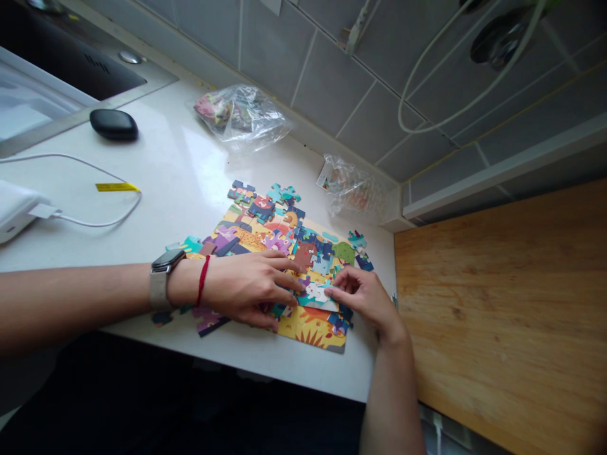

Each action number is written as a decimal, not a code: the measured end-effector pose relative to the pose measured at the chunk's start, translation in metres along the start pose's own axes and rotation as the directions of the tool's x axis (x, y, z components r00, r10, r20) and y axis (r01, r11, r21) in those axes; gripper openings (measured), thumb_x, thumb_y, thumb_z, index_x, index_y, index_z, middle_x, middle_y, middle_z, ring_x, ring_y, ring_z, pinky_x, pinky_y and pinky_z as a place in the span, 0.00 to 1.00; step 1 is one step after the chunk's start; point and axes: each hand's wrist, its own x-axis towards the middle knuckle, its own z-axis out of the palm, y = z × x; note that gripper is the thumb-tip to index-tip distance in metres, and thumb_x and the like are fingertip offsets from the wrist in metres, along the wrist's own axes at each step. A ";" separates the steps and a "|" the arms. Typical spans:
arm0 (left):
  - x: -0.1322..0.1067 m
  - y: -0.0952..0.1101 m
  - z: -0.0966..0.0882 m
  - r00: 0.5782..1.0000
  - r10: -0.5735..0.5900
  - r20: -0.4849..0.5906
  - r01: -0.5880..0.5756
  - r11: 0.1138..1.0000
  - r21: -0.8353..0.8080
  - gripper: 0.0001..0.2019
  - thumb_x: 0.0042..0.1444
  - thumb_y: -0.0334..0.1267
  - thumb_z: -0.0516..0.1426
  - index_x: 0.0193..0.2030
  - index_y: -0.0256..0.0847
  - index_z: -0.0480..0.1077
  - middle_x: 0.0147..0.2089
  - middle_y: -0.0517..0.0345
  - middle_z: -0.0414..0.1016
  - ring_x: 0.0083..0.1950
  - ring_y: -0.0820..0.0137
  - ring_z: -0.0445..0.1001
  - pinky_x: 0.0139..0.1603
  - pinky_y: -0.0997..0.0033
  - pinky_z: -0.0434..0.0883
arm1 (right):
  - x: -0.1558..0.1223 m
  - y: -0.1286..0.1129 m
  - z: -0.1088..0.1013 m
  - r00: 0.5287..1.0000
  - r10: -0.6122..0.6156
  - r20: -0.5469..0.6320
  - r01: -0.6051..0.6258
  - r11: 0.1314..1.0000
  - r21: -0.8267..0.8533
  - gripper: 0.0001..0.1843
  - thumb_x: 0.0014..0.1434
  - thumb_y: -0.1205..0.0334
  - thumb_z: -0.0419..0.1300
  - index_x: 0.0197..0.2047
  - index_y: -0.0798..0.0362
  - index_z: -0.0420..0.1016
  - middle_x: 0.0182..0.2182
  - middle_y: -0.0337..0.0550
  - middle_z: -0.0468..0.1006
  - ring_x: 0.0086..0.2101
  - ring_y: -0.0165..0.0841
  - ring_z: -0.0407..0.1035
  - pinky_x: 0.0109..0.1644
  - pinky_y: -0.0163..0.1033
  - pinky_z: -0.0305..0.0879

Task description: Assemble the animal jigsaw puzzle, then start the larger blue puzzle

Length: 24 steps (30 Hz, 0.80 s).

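Observation:
A colourful jigsaw puzzle [265,237] lies partly assembled on the white counter [190,170], with loose pieces around its edges. My left hand [251,287] lies across the puzzle's near side, fingers stretched out and pressing on pieces; it wears a watch and a red string at the wrist. My right hand [363,294] comes from the right, its fingertips pinched on a light-coloured puzzle piece [315,292] between the two hands. An orange section of the puzzle [313,328] shows below the hands.
Two clear plastic bags [241,114] [353,186] of pieces lie by the tiled wall. A black case [114,123], a white charger with cable [19,212] and a yellow tag [116,187] sit at the left. A wooden board [502,297] is at the right.

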 end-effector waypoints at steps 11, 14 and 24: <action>0.001 0.003 0.004 1.000 0.004 -0.028 -0.004 1.000 0.020 0.11 0.61 0.44 0.67 0.47 0.45 0.79 0.55 0.47 0.80 0.57 0.54 0.77 0.59 0.57 0.71 | -0.001 -0.007 0.011 0.997 -0.048 0.062 0.055 0.991 -0.121 0.18 0.55 0.45 0.75 0.33 0.49 0.77 0.20 0.33 0.74 0.22 0.29 0.65 0.26 0.33 0.57; 0.000 0.002 0.007 1.000 0.018 0.024 -0.018 0.999 0.028 0.17 0.62 0.48 0.66 0.54 0.43 0.78 0.64 0.44 0.76 0.66 0.49 0.72 0.67 0.53 0.68 | -0.001 -0.007 0.011 0.997 -0.040 0.059 0.048 0.991 -0.127 0.18 0.55 0.46 0.75 0.31 0.49 0.76 0.20 0.33 0.74 0.21 0.28 0.64 0.26 0.33 0.57; -0.003 0.008 0.013 0.996 0.061 0.070 -0.056 0.995 -0.077 0.35 0.60 0.57 0.66 0.70 0.43 0.71 0.71 0.45 0.70 0.76 0.43 0.61 0.78 0.45 0.56 | -0.001 -0.013 0.014 0.997 -0.056 0.057 0.063 0.989 -0.133 0.18 0.56 0.49 0.74 0.27 0.50 0.74 0.19 0.32 0.70 0.21 0.27 0.60 0.26 0.34 0.52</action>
